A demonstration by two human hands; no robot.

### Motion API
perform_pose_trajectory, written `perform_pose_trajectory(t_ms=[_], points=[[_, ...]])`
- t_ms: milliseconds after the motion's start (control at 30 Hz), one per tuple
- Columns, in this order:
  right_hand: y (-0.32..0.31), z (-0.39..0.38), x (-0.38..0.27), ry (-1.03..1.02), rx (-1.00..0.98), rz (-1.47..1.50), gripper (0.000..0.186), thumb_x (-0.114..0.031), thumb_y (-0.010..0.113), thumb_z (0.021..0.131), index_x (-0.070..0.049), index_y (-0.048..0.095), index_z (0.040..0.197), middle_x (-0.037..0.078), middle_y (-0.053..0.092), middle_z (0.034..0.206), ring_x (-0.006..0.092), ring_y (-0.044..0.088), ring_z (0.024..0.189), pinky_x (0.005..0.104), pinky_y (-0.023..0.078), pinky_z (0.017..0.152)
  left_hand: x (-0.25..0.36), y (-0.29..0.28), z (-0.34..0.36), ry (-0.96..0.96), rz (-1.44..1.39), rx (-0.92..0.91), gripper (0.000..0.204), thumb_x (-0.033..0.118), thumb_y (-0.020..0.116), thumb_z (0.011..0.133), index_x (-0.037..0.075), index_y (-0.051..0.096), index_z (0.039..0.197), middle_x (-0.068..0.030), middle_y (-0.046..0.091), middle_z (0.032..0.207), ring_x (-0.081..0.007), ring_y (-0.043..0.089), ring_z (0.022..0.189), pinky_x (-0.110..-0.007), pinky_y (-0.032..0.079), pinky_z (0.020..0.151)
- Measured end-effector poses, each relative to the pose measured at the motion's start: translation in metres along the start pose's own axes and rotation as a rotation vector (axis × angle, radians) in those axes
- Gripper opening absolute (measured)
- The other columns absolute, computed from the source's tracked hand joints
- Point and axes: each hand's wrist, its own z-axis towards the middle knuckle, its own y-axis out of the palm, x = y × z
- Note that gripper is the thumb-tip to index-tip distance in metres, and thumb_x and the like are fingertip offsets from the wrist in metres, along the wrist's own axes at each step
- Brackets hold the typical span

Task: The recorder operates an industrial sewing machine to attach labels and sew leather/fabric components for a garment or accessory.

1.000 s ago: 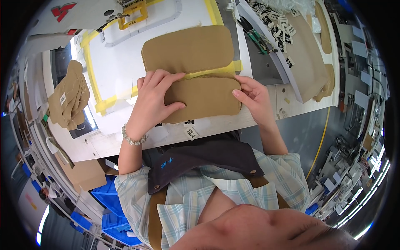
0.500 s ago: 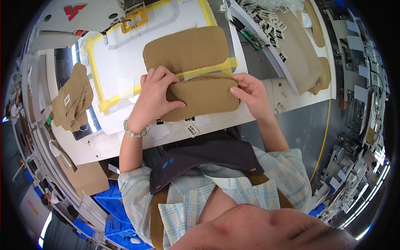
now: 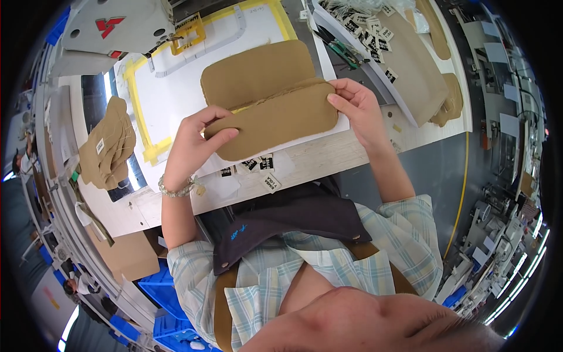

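Observation:
Between my two hands is a brown fabric piece (image 3: 278, 123) with rounded corners and a frayed upper edge. My left hand (image 3: 196, 138) pinches its left end, thumb on top and fingers beneath. At the upper right corner, my right hand (image 3: 359, 111) grips it between thumb and fingers. The piece tilts, its right end farther from me. Just beyond it lies a similar brown fabric piece (image 3: 255, 69) on the white sheet, its near edge partly covered by the held one. Several small black-and-white labels (image 3: 267, 161) lie on the table edge below the held piece.
A white sewing machine head (image 3: 111, 29) stands at the far left, near a yellow-taped template sheet (image 3: 143, 94). Stacked brown pieces with loose threads (image 3: 111, 141) lie left. On the right are green-handled snips (image 3: 346, 54) and a white tray wall (image 3: 375, 76) beside scattered labels (image 3: 375, 35).
My left hand has moved left from the piece's upper surface to its left end. The held piece has tilted, its right end rising away from me with my right hand, overlapping the far piece more.

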Motion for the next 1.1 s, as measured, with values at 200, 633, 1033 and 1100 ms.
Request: perform_pose_trajectory(t_ms=[200, 633, 1033, 1100], points=[[0.004, 0.000, -0.008, -0.184, 0.087, -0.366, 0.017, -0.002, 0.062, 0.093, 0.001, 0.064, 0.109, 0.001, 0.063, 0.089, 0.0055, 0.058, 0.082, 0.0210, 0.048, 0.072, 0.004, -0.010, -0.002, 0.382, 0.427, 0.167, 0.020, 0.000, 0.074, 0.075, 0.007, 0.071, 0.094, -0.0037, 0.066, 0.086, -0.0147, 0.059, 0.080, -0.028, 0.044, 0.073], [-0.018, -0.034, 0.019, -0.476, -0.092, -0.857, 0.024, 0.014, 0.057, 0.079, -0.004, 0.065, 0.094, 0.007, 0.070, 0.113, 0.0180, 0.068, 0.090, 0.0249, 0.053, 0.073, -0.038, 0.031, -0.040, 1.041, 1.131, 0.092, 0.036, 0.012, 0.070, 0.073, 0.014, 0.074, 0.109, 0.0014, 0.064, 0.099, -0.0134, 0.059, 0.094, -0.031, 0.042, 0.075], [0.039, -0.067, 0.029, -0.136, 0.241, 0.054, 0.068, 0.006, 0.070, 0.081, -0.003, 0.039, 0.141, 0.012, 0.043, 0.137, 0.0180, 0.053, 0.116, 0.0343, 0.049, 0.092, -0.040, 0.035, -0.034, 0.869, 1.067, -0.006, 0.030, 0.013, 0.065, 0.083, 0.016, 0.072, 0.112, -0.0044, 0.066, 0.125, -0.0191, 0.060, 0.120, -0.037, 0.046, 0.103], [0.044, -0.069, 0.029, -0.038, 0.246, 0.114, 0.085, 0.006, 0.070, 0.081, -0.005, 0.023, 0.151, 0.011, 0.042, 0.138, 0.0169, 0.052, 0.117, 0.0334, 0.047, 0.094, -0.039, 0.035, -0.034, 0.835, 1.043, -0.030, 0.027, 0.015, 0.065, 0.085, 0.014, 0.071, 0.111, -0.0027, 0.066, 0.126, -0.0192, 0.060, 0.121, -0.037, 0.043, 0.108]])
